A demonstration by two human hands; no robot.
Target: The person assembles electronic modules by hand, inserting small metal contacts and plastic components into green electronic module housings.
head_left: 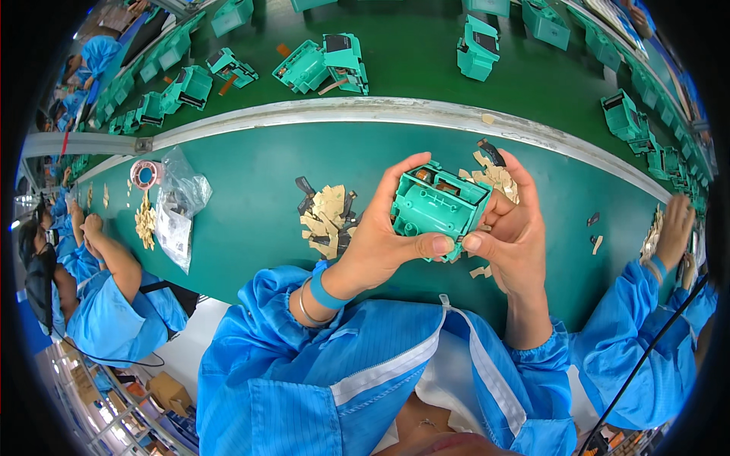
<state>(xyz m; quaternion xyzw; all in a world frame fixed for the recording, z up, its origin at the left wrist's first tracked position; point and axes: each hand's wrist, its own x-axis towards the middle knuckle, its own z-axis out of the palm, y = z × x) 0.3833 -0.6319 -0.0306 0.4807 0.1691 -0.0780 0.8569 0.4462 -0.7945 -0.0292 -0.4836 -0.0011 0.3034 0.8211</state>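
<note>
Between both hands I hold a teal plastic housing (439, 209), tilted so that its hollow side with copper-coloured parts inside shows near the top. My left hand (386, 228) grips its left side, the thumb lying along the lower edge. On the opposite side my right hand (518, 239) is closed round the right edge, its thumb at the lower right corner. Behind the right hand lies a pile of tan paper pieces (498, 179) with a black strip (491, 152) at its top. Another pile of tan pieces (328, 213), mixed with black strips, sits left of my left hand.
Beyond a pale metal rail (380, 109), a green belt (411, 53) carries several teal housings (477, 49). At left are a tape roll (145, 175), a clear plastic bag (182, 186) and more tan pieces (144, 220). Co-workers in blue sit left (114, 319) and right (635, 357).
</note>
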